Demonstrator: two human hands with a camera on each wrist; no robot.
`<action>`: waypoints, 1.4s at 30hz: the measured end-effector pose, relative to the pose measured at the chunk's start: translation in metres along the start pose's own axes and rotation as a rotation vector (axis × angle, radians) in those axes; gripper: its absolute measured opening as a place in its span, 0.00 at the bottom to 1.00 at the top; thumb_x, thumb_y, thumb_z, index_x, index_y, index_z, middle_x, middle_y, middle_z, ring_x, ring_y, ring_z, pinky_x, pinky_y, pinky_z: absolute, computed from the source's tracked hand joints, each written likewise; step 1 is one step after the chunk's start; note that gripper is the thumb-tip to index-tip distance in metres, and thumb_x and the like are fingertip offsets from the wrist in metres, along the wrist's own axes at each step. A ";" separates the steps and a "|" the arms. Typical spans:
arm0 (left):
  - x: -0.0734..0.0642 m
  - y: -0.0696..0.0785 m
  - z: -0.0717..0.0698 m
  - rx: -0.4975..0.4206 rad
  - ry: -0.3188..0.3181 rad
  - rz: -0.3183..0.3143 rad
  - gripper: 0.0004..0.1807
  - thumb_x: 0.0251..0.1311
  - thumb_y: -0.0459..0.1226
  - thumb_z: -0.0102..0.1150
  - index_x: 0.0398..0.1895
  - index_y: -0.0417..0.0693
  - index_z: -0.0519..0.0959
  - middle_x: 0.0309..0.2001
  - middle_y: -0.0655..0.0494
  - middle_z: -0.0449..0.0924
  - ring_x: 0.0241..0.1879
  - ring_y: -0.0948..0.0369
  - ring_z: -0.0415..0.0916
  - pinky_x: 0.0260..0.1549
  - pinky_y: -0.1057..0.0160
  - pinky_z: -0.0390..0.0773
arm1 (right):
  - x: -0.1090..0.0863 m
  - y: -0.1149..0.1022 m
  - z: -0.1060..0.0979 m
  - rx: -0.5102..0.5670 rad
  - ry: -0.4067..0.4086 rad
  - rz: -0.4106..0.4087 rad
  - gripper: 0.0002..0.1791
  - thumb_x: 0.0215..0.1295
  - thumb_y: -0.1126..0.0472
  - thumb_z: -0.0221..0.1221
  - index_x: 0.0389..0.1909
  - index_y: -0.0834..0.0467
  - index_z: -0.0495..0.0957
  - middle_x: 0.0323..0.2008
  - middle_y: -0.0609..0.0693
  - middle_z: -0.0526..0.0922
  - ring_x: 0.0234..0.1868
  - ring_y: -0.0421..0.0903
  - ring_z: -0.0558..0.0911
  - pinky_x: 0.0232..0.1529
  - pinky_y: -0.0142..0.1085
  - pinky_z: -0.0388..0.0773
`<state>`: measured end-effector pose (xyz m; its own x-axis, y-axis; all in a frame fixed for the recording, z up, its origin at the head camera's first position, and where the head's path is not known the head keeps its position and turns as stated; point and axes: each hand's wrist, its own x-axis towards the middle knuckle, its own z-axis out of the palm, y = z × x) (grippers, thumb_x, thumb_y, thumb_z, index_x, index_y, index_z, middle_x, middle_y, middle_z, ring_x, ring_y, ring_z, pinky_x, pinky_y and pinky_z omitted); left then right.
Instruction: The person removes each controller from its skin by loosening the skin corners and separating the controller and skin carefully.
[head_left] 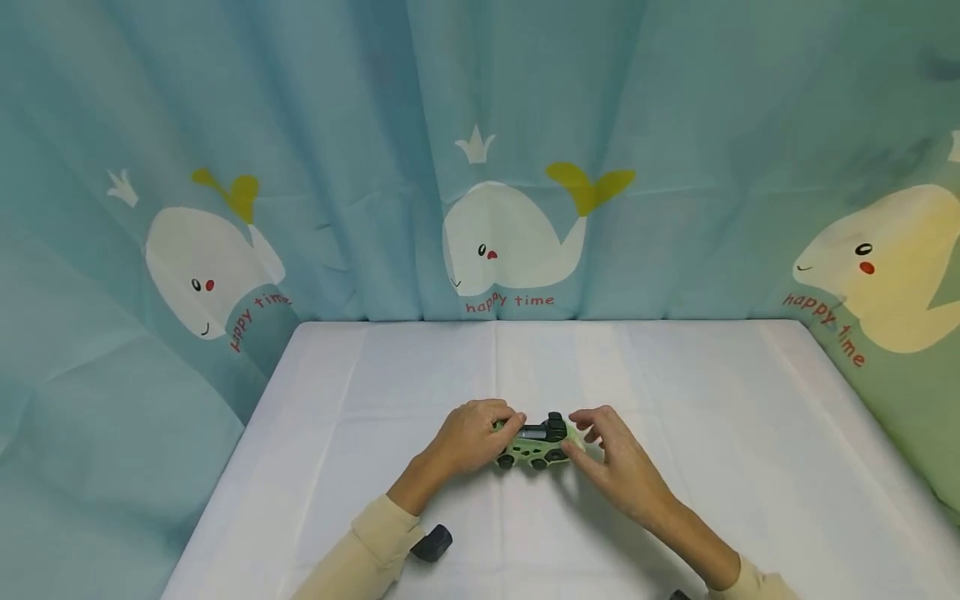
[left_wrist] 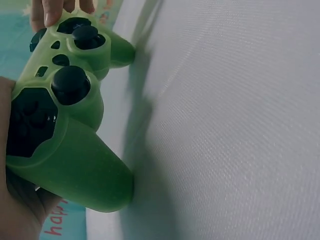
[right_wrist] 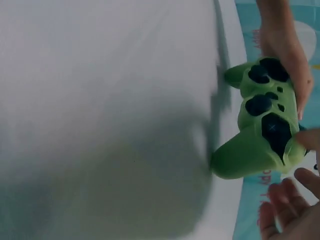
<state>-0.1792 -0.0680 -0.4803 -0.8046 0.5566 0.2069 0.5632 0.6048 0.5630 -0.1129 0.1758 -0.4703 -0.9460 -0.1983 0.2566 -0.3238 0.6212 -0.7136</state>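
A game controller (head_left: 534, 448) in a pale green cover, with black thumbsticks and buttons, is held over the white table. My left hand (head_left: 471, 435) grips its left end; in the left wrist view the controller (left_wrist: 92, 167) rests against the palm with its handles toward the table. At the other end is my right hand (head_left: 618, 462), fingers loosely bent and spread, the thumb at the controller's edge. The right wrist view shows the right hand (right_wrist: 295, 215) with several fingers apart from the controller (right_wrist: 245, 152), a fingertip overlapping its button side.
A white cloth covers the table (head_left: 420, 367). Behind and beside it hangs a blue-green curtain (head_left: 337, 108) printed with whales. A black device (head_left: 432, 543) shows at the left sleeve (head_left: 360, 550).
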 end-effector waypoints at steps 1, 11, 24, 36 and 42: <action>-0.001 0.001 -0.001 -0.003 -0.004 -0.008 0.21 0.78 0.51 0.46 0.35 0.56 0.87 0.34 0.69 0.81 0.35 0.67 0.77 0.36 0.59 0.77 | 0.001 0.002 0.001 -0.011 -0.010 -0.052 0.21 0.67 0.58 0.68 0.57 0.58 0.76 0.49 0.47 0.78 0.47 0.46 0.78 0.46 0.45 0.78; -0.006 0.002 -0.007 -0.226 -0.098 -0.089 0.22 0.82 0.42 0.34 0.42 0.51 0.83 0.42 0.62 0.81 0.42 0.64 0.76 0.46 0.59 0.75 | 0.019 0.001 0.007 0.110 -0.233 0.008 0.39 0.64 0.43 0.69 0.69 0.60 0.69 0.61 0.51 0.78 0.62 0.49 0.75 0.61 0.52 0.71; -0.016 -0.014 -0.026 -0.512 -0.150 -0.085 0.20 0.83 0.39 0.39 0.55 0.36 0.80 0.53 0.51 0.81 0.54 0.56 0.75 0.55 0.52 0.73 | 0.027 0.001 0.005 0.153 -0.401 0.082 0.33 0.71 0.42 0.62 0.66 0.58 0.69 0.47 0.48 0.80 0.43 0.44 0.79 0.44 0.40 0.76; -0.023 -0.019 -0.050 -0.507 -0.222 -0.057 0.16 0.78 0.35 0.48 0.58 0.36 0.80 0.56 0.52 0.80 0.58 0.55 0.75 0.56 0.52 0.73 | 0.022 0.003 0.010 0.173 -0.424 0.052 0.30 0.72 0.41 0.60 0.65 0.56 0.68 0.48 0.49 0.77 0.46 0.46 0.77 0.46 0.41 0.75; -0.018 -0.016 -0.057 -0.512 -0.281 -0.044 0.18 0.80 0.34 0.43 0.61 0.37 0.79 0.58 0.52 0.79 0.61 0.55 0.73 0.59 0.53 0.72 | 0.020 0.002 0.011 0.161 -0.418 0.046 0.30 0.73 0.41 0.58 0.66 0.55 0.66 0.49 0.50 0.76 0.47 0.47 0.76 0.46 0.43 0.75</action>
<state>-0.1845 -0.1203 -0.4481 -0.7051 0.7091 -0.0060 0.3116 0.3174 0.8956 -0.1332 0.1646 -0.4743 -0.8745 -0.4835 -0.0396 -0.2488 0.5170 -0.8190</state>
